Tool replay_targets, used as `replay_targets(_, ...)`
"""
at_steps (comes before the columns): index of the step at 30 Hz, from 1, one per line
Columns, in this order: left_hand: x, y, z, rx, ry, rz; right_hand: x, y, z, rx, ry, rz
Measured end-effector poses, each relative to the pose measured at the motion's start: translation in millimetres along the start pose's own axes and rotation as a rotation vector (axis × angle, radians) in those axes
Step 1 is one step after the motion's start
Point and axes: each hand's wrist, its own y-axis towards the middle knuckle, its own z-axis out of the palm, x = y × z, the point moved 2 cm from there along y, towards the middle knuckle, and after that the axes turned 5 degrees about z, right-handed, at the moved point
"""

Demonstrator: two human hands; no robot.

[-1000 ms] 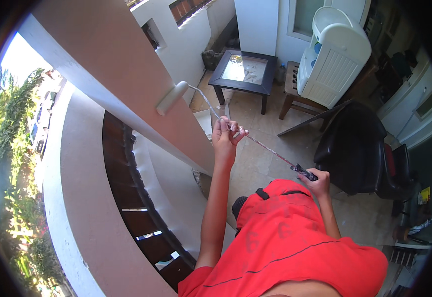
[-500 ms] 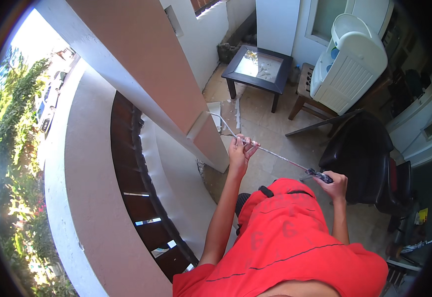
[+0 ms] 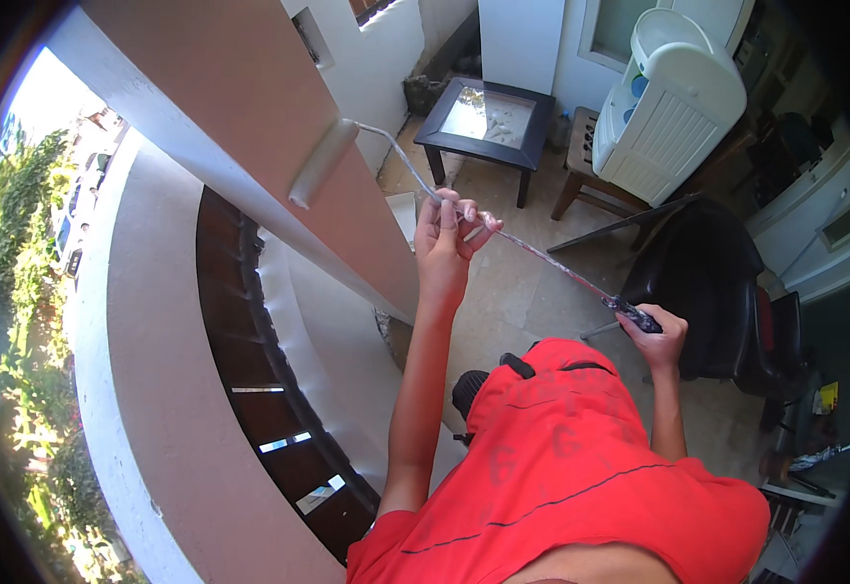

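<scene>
I hold a long paint roller with both hands. Its pale, cylindrical sleeve lies against the pinkish-tan face of a square pillar. My left hand grips the thin, paint-smeared rod partway along, with the fingertips pinched round it. At the other end my right hand is wrapped round the dark, paint-spotted handle, in front of my red shirt. The rod slants from the handle up and left to the sleeve, where it bends.
A curved balcony wall with dark railing panels runs along the left, greenery beyond it. Further off stand a glass-topped low table, a white plastic cabinet on a wooden stool and a black armchair.
The roller sleeve has moved up the pillar face. My left hand has risen with the rod, its arm stretched further out. My right hand has shifted only slightly. The view has shifted a little.
</scene>
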Motion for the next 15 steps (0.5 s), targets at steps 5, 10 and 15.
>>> replay_targets(5,2,1,-8,0.041,-0.020,-0.012,2,-7,6,0.023,0.045,0.053)
replay_targets(10,9,-6,-18,0.003,-0.012,-0.039,3,-25,13,0.047,0.073,0.096)
replay_targets(15,20,-15,-29,0.005,-0.022,-0.053,-2,-33,15,0.074,0.051,0.116)
